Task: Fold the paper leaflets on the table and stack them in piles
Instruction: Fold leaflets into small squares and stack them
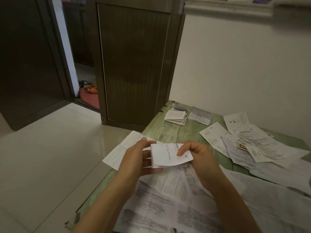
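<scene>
Nearest me on my feed, large unfolded leaflets cover the front of the bench. Just above them I see a folded leaflet held off the surface. The right hand pinches its right end, thumb on top. The left hand is spread, with fingers nearly straight under the left edge. Another sheet overhangs the bench's left side. Loose sheets lie scattered to the right. At the far corner sit a stack of folded leaflets and a second pile beside it.
</scene>
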